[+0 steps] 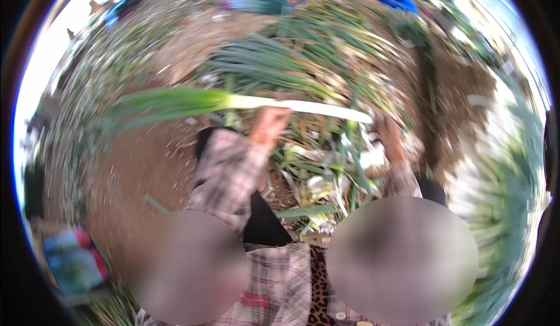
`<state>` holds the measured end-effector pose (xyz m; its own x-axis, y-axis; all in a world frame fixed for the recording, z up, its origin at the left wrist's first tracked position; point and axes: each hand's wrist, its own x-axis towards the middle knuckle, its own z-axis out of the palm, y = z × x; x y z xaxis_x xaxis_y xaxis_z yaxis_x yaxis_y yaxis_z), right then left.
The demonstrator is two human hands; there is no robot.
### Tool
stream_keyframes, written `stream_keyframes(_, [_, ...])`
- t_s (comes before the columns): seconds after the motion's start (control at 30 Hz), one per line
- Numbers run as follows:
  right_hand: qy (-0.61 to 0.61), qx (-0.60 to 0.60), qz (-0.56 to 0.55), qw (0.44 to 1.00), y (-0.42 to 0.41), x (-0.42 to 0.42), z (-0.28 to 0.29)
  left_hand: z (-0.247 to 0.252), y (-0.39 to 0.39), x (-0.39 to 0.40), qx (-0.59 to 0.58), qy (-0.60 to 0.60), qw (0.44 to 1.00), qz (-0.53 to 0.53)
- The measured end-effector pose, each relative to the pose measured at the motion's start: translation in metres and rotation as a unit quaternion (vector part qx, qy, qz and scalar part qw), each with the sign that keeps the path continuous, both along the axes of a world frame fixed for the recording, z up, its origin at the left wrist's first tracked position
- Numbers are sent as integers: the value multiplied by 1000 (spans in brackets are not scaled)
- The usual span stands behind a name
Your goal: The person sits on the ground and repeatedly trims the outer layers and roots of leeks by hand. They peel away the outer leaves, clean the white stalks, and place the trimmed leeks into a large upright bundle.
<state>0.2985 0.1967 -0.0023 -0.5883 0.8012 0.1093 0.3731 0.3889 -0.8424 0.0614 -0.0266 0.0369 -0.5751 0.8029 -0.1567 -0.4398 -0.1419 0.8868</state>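
Note:
A large green onion [326, 108] lies level across the view, its white shaft to the right and its green leaves fanning out to the left. My left hand [269, 124] is closed around the shaft near its middle. At the white end is my right hand [388, 134], blurred by motion; whether its fingers grip the onion or anything else is unclear. Beneath both hands, a litter of peeled leaves and white skins [317, 181] covers the soil between my legs.
Just beyond my hands lies a heap of long green onions [262, 59]. More onions with green tops [503, 195] lie along the right side. A blue and red package [74, 260] sits at lower left. Bare brown soil [131, 173] shows on the left.

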Motion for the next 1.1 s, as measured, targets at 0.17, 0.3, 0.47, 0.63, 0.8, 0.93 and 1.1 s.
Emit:
stream_keyframes(0.17, [-135,207,-34,968,-6,1,-3,4,11,10,185,-274,944,17])
stream_keyframes(0.3, [-212,326,-150,909,43,42,-60,1,17,16,143,-221,965,5])
stream_keyframes(0.47, [-25,-263,-192,945,18,46,3,9,9,-11,240,-202,949,8])
stream_keyframes(0.63, [143,-478,23,866,-16,1,15,-35,-17,-30,10,-36,999,33])
stream_keyframes(0.8, [298,-484,10,823,-16,-9,43,-64,23,-57,346,-301,883,-101])
stream_keyframes(0.93, [341,-356,-48,869,12,13,3,-32,22,-21,118,-227,967,-9])
stream_keyframes(1.1, [409,-325,-259,813,58,19,-19,-67,32,-51,232,-444,851,-158])
